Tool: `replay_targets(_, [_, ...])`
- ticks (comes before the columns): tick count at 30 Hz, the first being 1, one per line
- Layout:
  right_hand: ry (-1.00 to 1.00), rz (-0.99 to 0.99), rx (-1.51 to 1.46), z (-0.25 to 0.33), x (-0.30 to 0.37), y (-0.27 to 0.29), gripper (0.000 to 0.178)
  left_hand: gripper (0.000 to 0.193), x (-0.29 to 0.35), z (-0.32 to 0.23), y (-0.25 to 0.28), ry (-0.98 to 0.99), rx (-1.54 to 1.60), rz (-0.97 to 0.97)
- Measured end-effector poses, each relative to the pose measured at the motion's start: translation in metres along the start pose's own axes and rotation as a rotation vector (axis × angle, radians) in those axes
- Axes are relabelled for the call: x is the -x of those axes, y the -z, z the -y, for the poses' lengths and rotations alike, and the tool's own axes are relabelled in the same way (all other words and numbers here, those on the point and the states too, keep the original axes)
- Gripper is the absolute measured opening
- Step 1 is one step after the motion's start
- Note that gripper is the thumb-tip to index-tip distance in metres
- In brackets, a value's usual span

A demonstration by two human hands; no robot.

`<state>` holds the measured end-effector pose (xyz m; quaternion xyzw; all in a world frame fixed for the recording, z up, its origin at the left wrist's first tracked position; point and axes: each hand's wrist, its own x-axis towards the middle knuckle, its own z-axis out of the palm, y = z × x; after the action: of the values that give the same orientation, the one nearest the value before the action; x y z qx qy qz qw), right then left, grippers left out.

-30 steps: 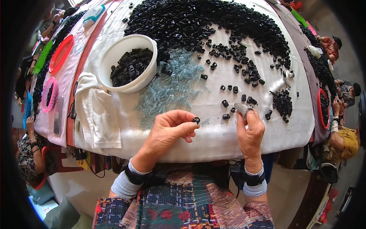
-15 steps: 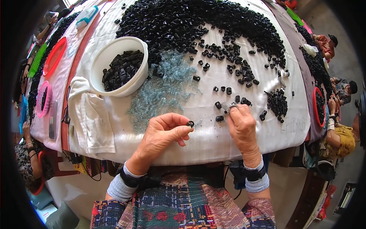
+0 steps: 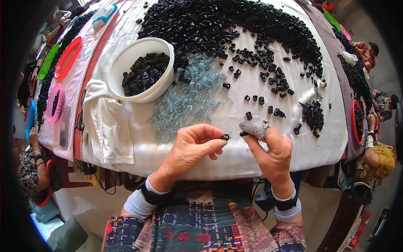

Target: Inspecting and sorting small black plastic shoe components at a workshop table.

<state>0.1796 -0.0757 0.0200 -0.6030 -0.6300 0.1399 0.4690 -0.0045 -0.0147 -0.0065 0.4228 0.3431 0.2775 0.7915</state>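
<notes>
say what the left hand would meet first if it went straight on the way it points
Probably the small black piece at the right hand, though depth is hard to judge here.

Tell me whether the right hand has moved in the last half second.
Yes: the right hand has moved down the picture and leftward, away from the small heap of black pieces at right.

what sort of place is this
Probably a small-parts workshop: a big heap of black pieces and pale bluish coils lie on the cloth-covered table, and other people are at neighbouring tables with similar black heaps.
</notes>
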Motion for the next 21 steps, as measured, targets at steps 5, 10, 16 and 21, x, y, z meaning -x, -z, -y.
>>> replay_targets(5, [0.091,0.033,0.025,0.006,0.002,-0.004,0.022,0.020,0.000,-0.001,-0.006,-0.068,-0.077,0.016])
replay_targets(10, [0.146,-0.006,0.032,0.009,0.000,-0.012,0.019,0.018,0.003,-0.002,-0.009,-0.082,-0.129,-0.037])
replay_targets(16, [0.138,0.012,0.067,0.008,0.003,-0.015,0.019,0.019,0.004,0.000,-0.009,-0.106,-0.174,-0.058])
replay_targets(21, [0.120,0.076,0.127,0.011,0.003,-0.016,0.021,0.020,0.004,0.002,-0.007,-0.095,-0.162,-0.070])
